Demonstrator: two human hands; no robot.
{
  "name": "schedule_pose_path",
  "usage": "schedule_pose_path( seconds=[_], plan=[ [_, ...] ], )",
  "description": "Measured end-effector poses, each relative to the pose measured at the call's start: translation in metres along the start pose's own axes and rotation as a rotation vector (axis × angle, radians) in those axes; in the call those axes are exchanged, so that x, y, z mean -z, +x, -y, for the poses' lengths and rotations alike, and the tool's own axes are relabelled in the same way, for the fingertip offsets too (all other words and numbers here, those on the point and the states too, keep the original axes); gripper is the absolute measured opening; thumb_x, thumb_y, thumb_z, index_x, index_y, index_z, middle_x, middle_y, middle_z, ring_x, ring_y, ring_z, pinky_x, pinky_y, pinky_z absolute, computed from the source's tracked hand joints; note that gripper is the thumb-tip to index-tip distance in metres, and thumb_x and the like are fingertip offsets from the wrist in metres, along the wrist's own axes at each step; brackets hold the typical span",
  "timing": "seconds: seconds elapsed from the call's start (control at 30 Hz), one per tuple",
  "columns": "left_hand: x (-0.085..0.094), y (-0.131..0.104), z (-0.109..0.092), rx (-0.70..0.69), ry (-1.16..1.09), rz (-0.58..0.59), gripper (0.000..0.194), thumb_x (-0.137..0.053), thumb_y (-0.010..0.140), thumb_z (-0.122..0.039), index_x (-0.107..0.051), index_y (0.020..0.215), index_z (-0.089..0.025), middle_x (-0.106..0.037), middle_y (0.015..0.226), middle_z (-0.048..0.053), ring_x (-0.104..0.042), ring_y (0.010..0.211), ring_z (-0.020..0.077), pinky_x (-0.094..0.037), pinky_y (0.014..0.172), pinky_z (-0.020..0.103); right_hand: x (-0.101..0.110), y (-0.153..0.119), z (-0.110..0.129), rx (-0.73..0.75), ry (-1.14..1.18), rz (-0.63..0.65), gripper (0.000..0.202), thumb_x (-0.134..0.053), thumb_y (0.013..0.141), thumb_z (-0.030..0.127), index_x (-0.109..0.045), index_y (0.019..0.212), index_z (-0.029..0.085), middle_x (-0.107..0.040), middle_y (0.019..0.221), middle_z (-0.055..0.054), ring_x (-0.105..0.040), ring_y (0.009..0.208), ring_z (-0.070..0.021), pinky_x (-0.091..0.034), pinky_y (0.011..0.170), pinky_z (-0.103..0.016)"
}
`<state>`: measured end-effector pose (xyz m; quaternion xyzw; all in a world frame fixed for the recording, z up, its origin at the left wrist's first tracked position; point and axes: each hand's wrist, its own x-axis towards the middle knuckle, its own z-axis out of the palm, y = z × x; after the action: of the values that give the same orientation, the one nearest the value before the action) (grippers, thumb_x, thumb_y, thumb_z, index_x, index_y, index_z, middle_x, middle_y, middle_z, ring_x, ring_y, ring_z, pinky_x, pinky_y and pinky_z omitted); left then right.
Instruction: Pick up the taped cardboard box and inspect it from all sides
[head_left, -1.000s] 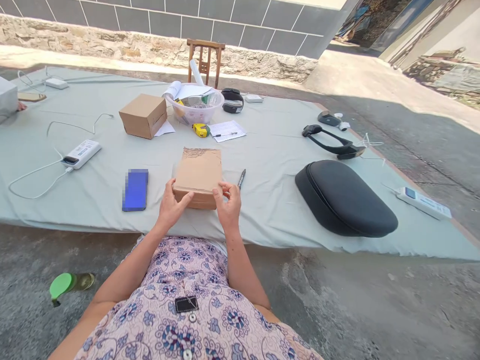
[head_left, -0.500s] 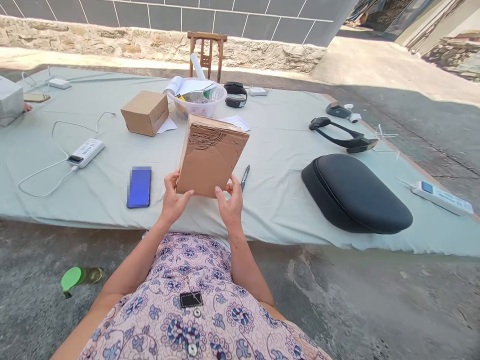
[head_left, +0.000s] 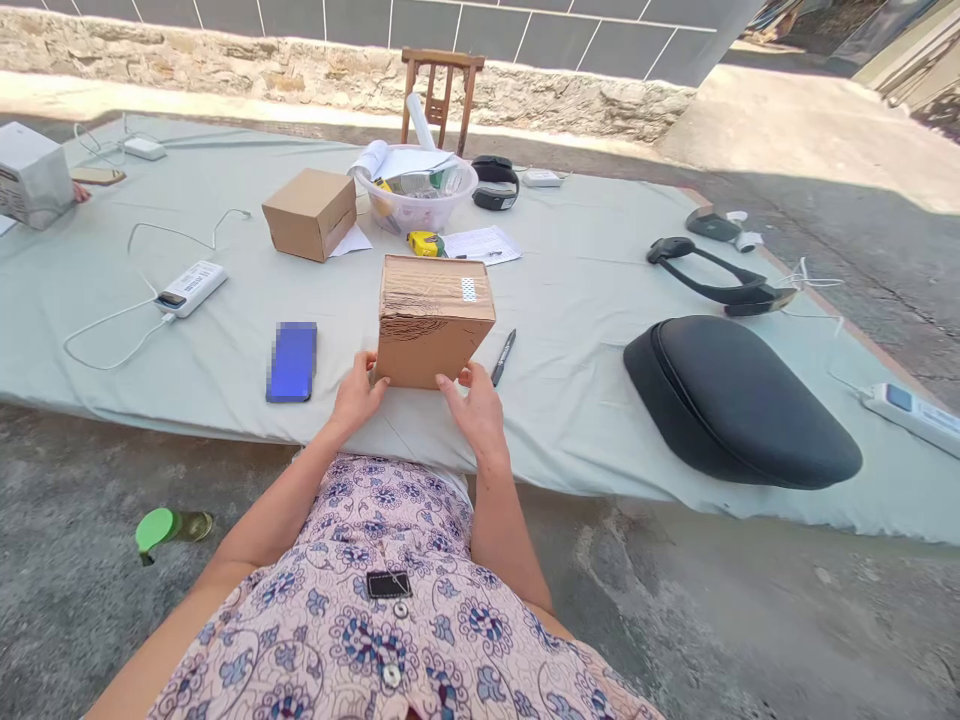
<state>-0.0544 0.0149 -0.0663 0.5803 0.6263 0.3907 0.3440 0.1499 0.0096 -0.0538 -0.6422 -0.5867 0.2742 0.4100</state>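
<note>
Along the near edge of a cloth-covered table (head_left: 570, 430) outdoors, 2 bare hands grip 1 cardboard box (head_left: 431, 352), as I watch through the head camera from a distance. The left hand (head_left: 358, 395) holds the lower left corner, thumb against the near face; the right hand (head_left: 478, 405) holds the lower right corner in much the same way. The box stands directly in front of the wearer, dark scrawled lines along the upper part of its near face and a small patterned label (head_left: 469, 289) on top. From my remote post I cannot tell whether its base touches the cloth.

By my reading, the handling is under way and unfinished: the box is secured at 2 corners and the faces I can see look closed, but neither hand has let go. I cannot vouch for the hidden sides.

Just right of the right hand lies a black pen (head_left: 505, 358), untouched. To the left rests a phone (head_left: 292, 362); farther back, another carton (head_left: 309, 215), a filled basket (head_left: 412, 212) and a yellow tape measure (head_left: 425, 243) sit beyond both hands.
</note>
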Motion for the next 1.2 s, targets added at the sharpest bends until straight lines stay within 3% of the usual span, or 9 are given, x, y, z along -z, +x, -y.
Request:
schedule_pose_path(
  seconds=[0.13,0.2,0.27,0.4,0.5,0.63,0.73,0.93,1.2],
  plan=[
    [0.012,0.003,-0.011,-0.044,-0.089,-0.029,0.066,-0.066,0.085,-0.044,-0.036,0.140,-0.025,-0.049,0.149,0.018,-0.048,0.140,0.0329,-0.042,0.110,0.053,0.018,0.012,0.007,0.087,0.184,-0.108,0.075,-0.060,0.084,0.063,-0.041,0.146,0.025,-0.061,0.132,-0.014,-0.064,0.115,-0.0266,-0.049,0.099,-0.046],
    [0.018,0.011,-0.022,-0.194,-0.141,-0.089,0.082,-0.064,0.087,-0.053,-0.021,0.152,-0.029,-0.036,0.159,0.019,-0.041,0.145,0.0329,-0.041,0.111,0.052,0.024,0.021,0.016,0.194,0.280,-0.176,0.074,-0.057,0.088,0.062,-0.036,0.150,0.027,-0.056,0.140,-0.014,-0.061,0.121,-0.0251,-0.049,0.102,-0.044],
    [0.024,0.023,-0.036,-0.389,-0.127,-0.123,0.085,-0.060,0.089,-0.060,-0.015,0.155,-0.033,-0.024,0.166,0.015,-0.031,0.151,0.0325,-0.039,0.114,0.052,0.026,0.030,0.026,0.301,0.322,-0.199,0.068,-0.054,0.091,0.061,-0.039,0.149,0.029,-0.052,0.146,-0.013,-0.058,0.126,-0.0244,-0.050,0.102,-0.042],
    [0.025,0.049,-0.057,-0.647,-0.002,-0.115,0.064,-0.050,0.093,-0.063,-0.039,0.146,-0.030,-0.020,0.168,0.012,-0.018,0.156,0.0306,-0.028,0.122,0.050,0.021,0.046,0.038,0.413,0.304,-0.173,0.052,-0.048,0.095,0.059,-0.055,0.135,0.027,-0.058,0.140,-0.010,-0.061,0.118,-0.0214,-0.053,0.097,-0.037],
    [0.020,0.059,-0.061,-0.664,0.023,-0.140,0.051,-0.041,0.097,-0.060,-0.054,0.133,-0.026,-0.026,0.166,0.013,-0.026,0.154,0.0291,-0.028,0.123,0.048,0.017,0.059,0.035,0.432,0.296,-0.188,0.048,-0.045,0.096,0.059,-0.059,0.129,0.026,-0.063,0.133,-0.008,-0.064,0.105,-0.0185,-0.054,0.093,-0.035],
    [0.012,0.058,-0.057,-0.685,0.010,-0.173,0.051,-0.042,0.097,-0.059,-0.056,0.131,-0.025,-0.024,0.166,0.013,-0.028,0.153,0.0290,-0.029,0.123,0.048,0.020,0.076,0.027,0.446,0.332,-0.153,0.050,-0.046,0.095,0.062,-0.058,0.126,0.026,-0.062,0.131,-0.007,-0.061,0.115,-0.0197,-0.051,0.099,-0.035],
    [0.007,0.054,-0.056,-0.700,0.027,-0.185,0.048,-0.043,0.097,-0.058,-0.056,0.130,-0.025,-0.023,0.166,0.013,-0.030,0.152,0.0291,-0.029,0.123,0.050,0.023,0.084,0.023,0.442,0.385,-0.097,0.052,-0.046,0.094,0.064,-0.057,0.127,0.026,-0.063,0.130,-0.007,-0.062,0.112,-0.0197,-0.051,0.098,-0.036],
    [-0.001,0.055,-0.058,-0.676,0.031,-0.247,0.034,-0.040,0.101,-0.046,-0.057,0.122,-0.025,-0.027,0.165,0.013,-0.024,0.155,0.0277,-0.031,0.120,0.053,0.018,0.077,0.023,0.434,0.400,-0.143,0.051,-0.045,0.094,0.063,-0.055,0.129,0.027,-0.058,0.137,-0.008,-0.058,0.118,-0.0207,-0.050,0.101,-0.037],
    [0.001,0.057,-0.057,-0.689,0.017,-0.224,0.029,-0.044,0.100,-0.039,-0.055,0.123,-0.024,-0.028,0.165,0.015,-0.025,0.154,0.0256,-0.032,0.121,0.049,0.013,0.076,0.022,0.433,0.402,-0.159,0.051,-0.045,0.094,0.061,-0.054,0.130,0.027,-0.057,0.138,-0.009,-0.056,0.122,-0.0216,-0.049,0.103,-0.039]
  ],
)
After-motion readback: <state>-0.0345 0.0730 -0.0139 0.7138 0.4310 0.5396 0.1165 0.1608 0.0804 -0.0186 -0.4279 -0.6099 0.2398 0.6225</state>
